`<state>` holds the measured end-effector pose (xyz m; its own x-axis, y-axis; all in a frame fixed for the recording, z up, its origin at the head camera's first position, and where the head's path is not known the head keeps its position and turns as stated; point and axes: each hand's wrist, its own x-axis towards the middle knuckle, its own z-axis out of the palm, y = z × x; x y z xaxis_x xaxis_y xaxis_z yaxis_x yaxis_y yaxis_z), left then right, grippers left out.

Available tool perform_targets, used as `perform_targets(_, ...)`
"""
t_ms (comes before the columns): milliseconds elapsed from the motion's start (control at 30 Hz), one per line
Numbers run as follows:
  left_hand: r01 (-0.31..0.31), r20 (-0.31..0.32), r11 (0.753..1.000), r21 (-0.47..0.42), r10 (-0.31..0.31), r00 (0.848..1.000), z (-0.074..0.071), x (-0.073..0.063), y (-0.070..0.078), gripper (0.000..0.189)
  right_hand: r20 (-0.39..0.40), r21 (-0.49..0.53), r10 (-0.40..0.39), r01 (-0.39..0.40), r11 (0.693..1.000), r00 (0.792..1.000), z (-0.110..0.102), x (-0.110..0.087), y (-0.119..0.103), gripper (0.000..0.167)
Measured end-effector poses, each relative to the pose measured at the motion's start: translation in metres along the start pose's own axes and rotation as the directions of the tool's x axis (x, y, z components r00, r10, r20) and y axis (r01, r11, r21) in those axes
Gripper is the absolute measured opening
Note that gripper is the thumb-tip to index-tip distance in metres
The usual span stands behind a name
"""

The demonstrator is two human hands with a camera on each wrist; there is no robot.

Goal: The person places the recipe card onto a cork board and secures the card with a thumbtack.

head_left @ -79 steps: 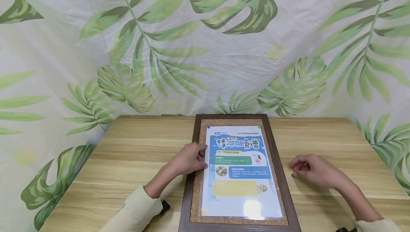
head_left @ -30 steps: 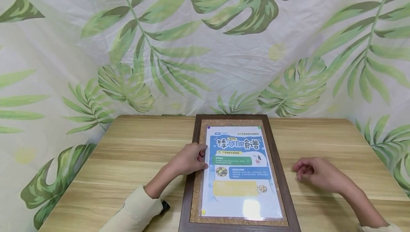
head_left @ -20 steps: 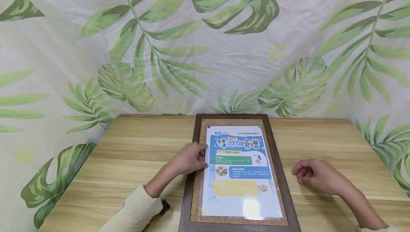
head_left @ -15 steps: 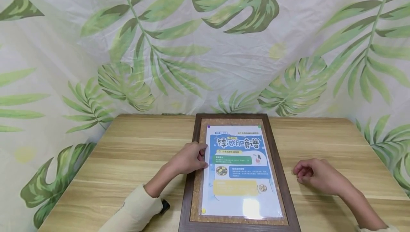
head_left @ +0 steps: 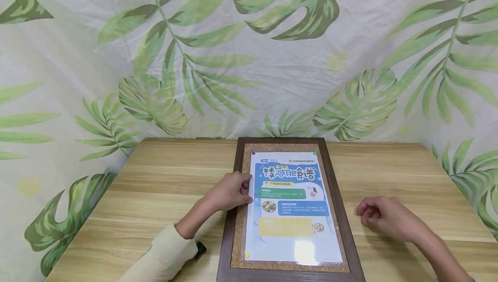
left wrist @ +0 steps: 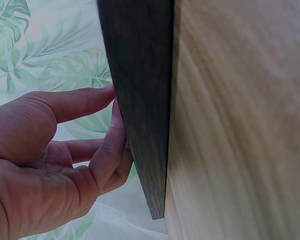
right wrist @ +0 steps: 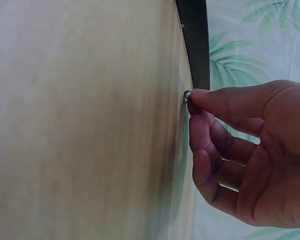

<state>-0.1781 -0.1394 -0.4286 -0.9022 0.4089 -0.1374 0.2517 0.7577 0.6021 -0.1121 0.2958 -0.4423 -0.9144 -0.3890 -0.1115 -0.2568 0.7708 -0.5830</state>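
A poster point(head_left: 294, 247) in a clear sleeve lies on a framed cork board point(head_left: 247, 148). A purple pin point(head_left: 253, 153), a green pin point(head_left: 314, 153) and a yellow pin point(head_left: 247, 255) sit at three of its corners. My left hand point(head_left: 227, 191) reaches over the board's left side, fingertips touching the poster's left edge. In the left wrist view, the left hand point(left wrist: 55, 155) appears behind the dark frame point(left wrist: 140, 100). Right of the board, my right hand point(head_left: 391, 218) hovers low over the table. In the right wrist view, its thumb and forefinger pinch a small, dark, ring-like thing point(right wrist: 187, 94).
A wooden table point(head_left: 167, 174) carries the board, which reaches its back edge. Behind hangs a leaf-patterned cloth point(head_left: 218, 57). Light glares off the poster's lower part. A black strap piece point(head_left: 200, 251) shows under the left sleeve point(head_left: 165, 251).
My right hand has shifted slightly right and towards me. The dark thing at its fingertips, visible at first in the head view, is now hidden there. My left hand stays in place.
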Motion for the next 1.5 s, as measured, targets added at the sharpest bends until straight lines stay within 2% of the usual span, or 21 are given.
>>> perform_targets(500,-0.002,0.0,1.0,0.004,0.002,1.0,0.0,0.0,0.001,0.063,-0.047,-0.078,-0.017,0.013,0.997,0.999,0.004,-0.002,-0.005,0.015)
perform_targets(833,-0.007,-0.004,1.0,0.011,0.007,1.0,0.0,-0.001,0.0,0.062,-0.002,-0.039,-0.013,0.013,0.999,1.0,0.003,-0.004,-0.007,0.017)
perform_targets(1100,-0.012,-0.005,1.0,0.025,0.012,1.0,0.0,-0.001,0.0,0.062,0.001,0.057,-0.106,0.105,0.993,0.994,0.005,-0.01,-0.015,0.015)
perform_targets(1333,-0.013,-0.002,1.0,0.026,0.013,1.0,0.0,0.0,0.0,0.062,0.003,0.17,-0.231,0.227,0.959,0.973,0.012,-0.012,-0.022,0.017)
perform_targets(1500,-0.012,-0.004,1.0,0.023,0.012,1.0,0.0,0.0,0.0,0.062,0.027,0.227,-0.271,0.258,0.939,0.962,0.017,-0.015,-0.028,0.017)
